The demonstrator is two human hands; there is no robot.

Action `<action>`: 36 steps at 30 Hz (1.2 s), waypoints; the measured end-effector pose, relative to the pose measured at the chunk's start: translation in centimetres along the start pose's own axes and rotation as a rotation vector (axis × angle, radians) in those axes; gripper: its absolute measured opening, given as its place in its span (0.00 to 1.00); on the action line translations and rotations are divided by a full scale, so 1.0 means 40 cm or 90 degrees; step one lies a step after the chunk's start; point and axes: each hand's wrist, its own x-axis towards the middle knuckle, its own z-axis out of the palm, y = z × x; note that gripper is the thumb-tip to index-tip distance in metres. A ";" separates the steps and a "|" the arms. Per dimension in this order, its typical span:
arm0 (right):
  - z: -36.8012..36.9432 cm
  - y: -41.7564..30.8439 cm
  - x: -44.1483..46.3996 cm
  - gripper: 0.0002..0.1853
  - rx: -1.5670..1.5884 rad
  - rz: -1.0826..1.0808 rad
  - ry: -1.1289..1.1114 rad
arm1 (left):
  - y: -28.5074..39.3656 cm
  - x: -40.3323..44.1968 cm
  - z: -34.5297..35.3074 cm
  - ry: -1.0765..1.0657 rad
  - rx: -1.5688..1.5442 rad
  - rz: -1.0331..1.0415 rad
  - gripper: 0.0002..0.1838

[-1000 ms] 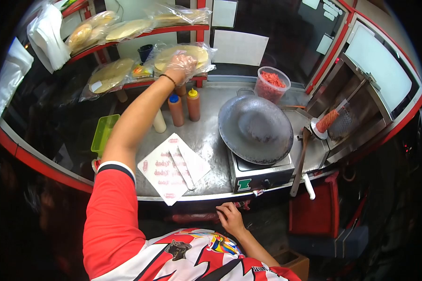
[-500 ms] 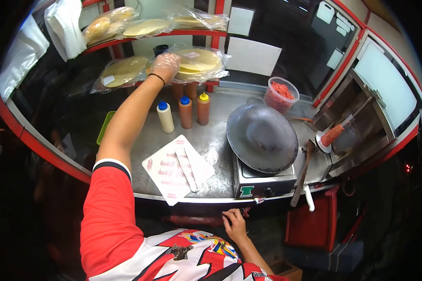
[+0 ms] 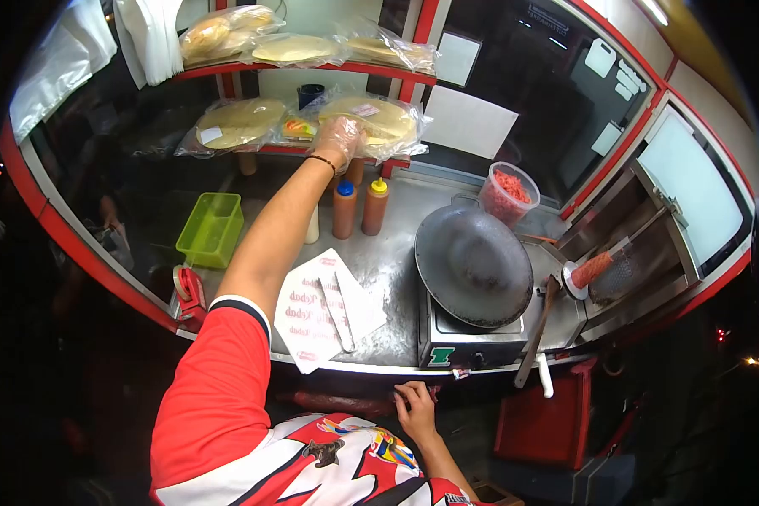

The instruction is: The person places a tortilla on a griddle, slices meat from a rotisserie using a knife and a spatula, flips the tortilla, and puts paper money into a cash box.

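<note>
My left hand (image 3: 341, 139), in a clear plastic glove with a dark band at the wrist, is up at the lower shelf. Its fingers are closed on the near edge of a plastic bag of round flatbreads (image 3: 384, 120); the back of the hand partly hides them. A second flatbread bag (image 3: 240, 123) and a small colourful packet (image 3: 298, 128) lie to its left. Below are sauce bottles with a blue cap (image 3: 344, 211) and a yellow cap (image 3: 376, 208). My right hand (image 3: 415, 406) is low before the counter edge, fingers curled, their contents hidden.
Tongs (image 3: 337, 312) lie on printed wrapping paper (image 3: 302, 329). A dark pan (image 3: 474, 266) sits on a stove (image 3: 468, 350), near a tub of red shreds (image 3: 508, 194) and a wooden-handled tool (image 3: 540, 329). A green container (image 3: 211, 229) stands left; a meat spit (image 3: 594, 268) is right.
My left hand has shifted right along the front of the flatbread bag. The view has turned, so the whole green container now shows. My right hand stays low by the counter edge.
</note>
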 end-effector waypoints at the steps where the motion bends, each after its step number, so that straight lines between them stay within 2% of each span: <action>1: 0.003 0.001 -0.005 0.10 -0.003 0.010 0.004 | 0.003 -0.002 -0.006 -0.003 -0.034 -0.021 0.20; 4: 0.010 -0.005 -0.017 0.09 0.014 0.054 0.005 | -0.009 0.038 0.038 -0.061 -0.057 -0.037 0.20; 7: 0.019 -0.014 -0.022 0.09 -0.013 0.040 0.015 | -0.001 0.069 0.039 -0.191 0.128 0.109 0.25; 10: 0.033 -0.025 -0.027 0.09 -0.014 0.045 0.027 | -0.001 0.082 0.012 -0.211 0.062 0.201 0.21; 13: 0.039 -0.041 -0.026 0.10 0.004 0.087 0.013 | -0.042 0.222 0.167 -0.249 -0.072 0.172 0.26; 14: 0.040 -0.048 -0.024 0.10 0.000 0.086 0.015 | -0.031 0.218 0.140 -0.289 -0.030 0.180 0.26; 17: 0.047 -0.062 -0.013 0.10 -0.012 0.083 0.025 | -0.007 0.198 0.066 -0.224 0.099 0.289 0.26; 19: 0.052 -0.062 -0.011 0.10 -0.023 0.080 0.033 | 0.005 0.212 0.083 -0.193 0.054 0.149 0.24; 21: 0.054 -0.066 -0.006 0.10 -0.038 0.068 0.044 | 0.012 0.215 0.096 -0.195 0.071 0.101 0.23; 25: 0.060 -0.071 -0.017 0.10 -0.046 0.094 0.045 | -0.010 0.212 0.086 -0.321 -0.169 -0.042 0.35; 26: 0.062 -0.073 -0.022 0.10 -0.047 0.101 0.046 | 0.020 0.133 -0.039 -0.298 -0.190 -0.038 0.34; 32: 0.078 -0.074 -0.034 0.10 -0.039 0.120 0.066 | -0.014 0.209 0.091 -0.121 -0.280 0.036 0.33; 34: 0.085 -0.071 -0.040 0.10 -0.034 0.125 0.063 | 0.000 0.241 0.099 -0.157 -0.179 0.030 0.29; 36: 0.087 -0.078 -0.034 0.10 -0.037 0.118 0.056 | 0.018 0.239 0.102 -0.127 -0.155 -0.043 0.29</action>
